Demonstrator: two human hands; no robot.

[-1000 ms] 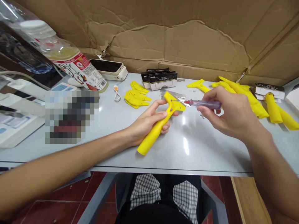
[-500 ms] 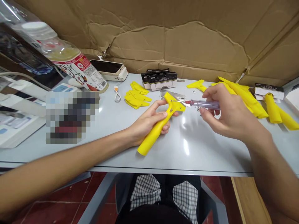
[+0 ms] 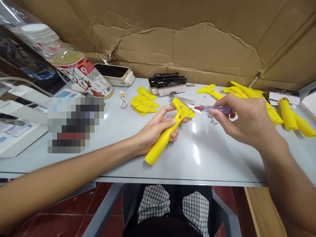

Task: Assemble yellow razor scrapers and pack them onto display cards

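My left hand (image 3: 159, 126) is shut around the handle of a yellow plastic scraper (image 3: 164, 138), whose wide head points up and to the right. My right hand (image 3: 243, 120) pinches a small screwdriver (image 3: 214, 109) with a clear purple handle and a red collar. Its thin metal shaft reaches the scraper's head, and the tip is at the head's upper face. A few tiny metal screws (image 3: 212, 119) lie on the table just below the screwdriver. Where the tip meets the head is too small to make out.
Loose yellow scraper heads (image 3: 144, 103), steel blades (image 3: 181, 100) and small boxes (image 3: 170, 85) lie along the pale table (image 3: 209, 158). Further yellow scrapers (image 3: 288, 115) lie at right. A labelled plastic bottle (image 3: 84, 75) lies at left, before a cardboard backing (image 3: 172, 42).
My right hand has shifted slightly, leveling the screwdriver and uncovering more of the small screws. My left hand and the scraper stay nearly still.
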